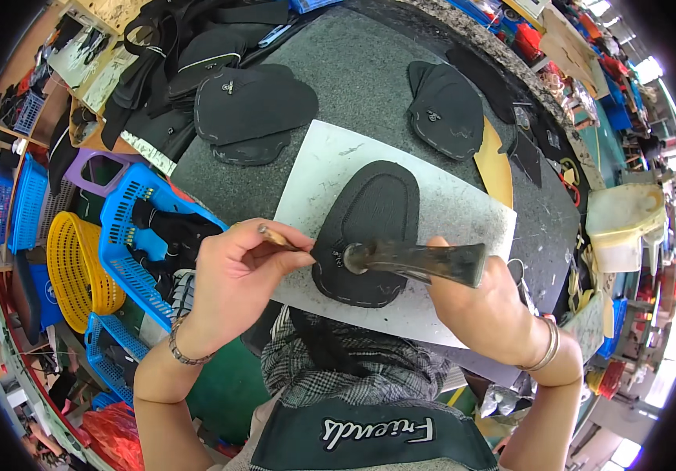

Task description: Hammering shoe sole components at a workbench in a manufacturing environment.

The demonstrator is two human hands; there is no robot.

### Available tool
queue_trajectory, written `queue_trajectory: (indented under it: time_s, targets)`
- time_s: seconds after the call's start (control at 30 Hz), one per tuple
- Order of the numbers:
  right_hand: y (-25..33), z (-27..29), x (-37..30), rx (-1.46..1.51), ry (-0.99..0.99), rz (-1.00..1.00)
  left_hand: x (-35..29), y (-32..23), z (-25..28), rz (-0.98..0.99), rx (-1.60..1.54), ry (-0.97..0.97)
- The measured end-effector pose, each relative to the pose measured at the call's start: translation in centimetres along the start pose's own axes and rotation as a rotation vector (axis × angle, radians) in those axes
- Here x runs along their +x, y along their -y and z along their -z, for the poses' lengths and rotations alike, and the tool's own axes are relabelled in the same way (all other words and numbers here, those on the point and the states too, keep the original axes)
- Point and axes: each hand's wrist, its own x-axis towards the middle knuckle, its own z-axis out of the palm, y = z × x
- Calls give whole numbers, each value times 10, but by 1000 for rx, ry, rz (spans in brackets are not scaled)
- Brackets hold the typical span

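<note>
A black rounded panel [385,192] with stitched lines and pale marks along its edge lies flat on a white board [467,216]. My right hand [483,310] is closed round a hammer [424,261], most of its handle hidden by the fingers. The hammer's round face is over the lower part of the panel, beside a small metal emblem [338,259]; I cannot tell whether it touches. At the panel's left edge my left hand [240,271] pinches a short tan stick [275,237] between thumb and fingers.
Similar black panels with small emblems lie stacked at the far left [255,106] and far right [446,114] of the dark tabletop [353,59]. A yellow curved piece [495,161] sits right of the board. Blue [122,263] and yellow baskets [79,267] stand at the left.
</note>
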Motion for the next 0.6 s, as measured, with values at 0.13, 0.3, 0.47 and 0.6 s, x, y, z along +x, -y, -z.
queue_trajectory:
  time_s: [0.13, 0.3, 0.47, 0.6]
  targets:
    - [0, -12, -5, 124, -34, -23, 4, 9, -4, 66, -27, 59]
    - [0, -9, -4, 101, -90, -19, 10, 14, -5, 45, -29, 55]
    - [-2, -8, -3, 138, -70, -35, 10, 17, -7, -58, 93, 61]
    - [-12, 7, 1, 292, 51, -40, 8, 16, -11, -470, 443, 65]
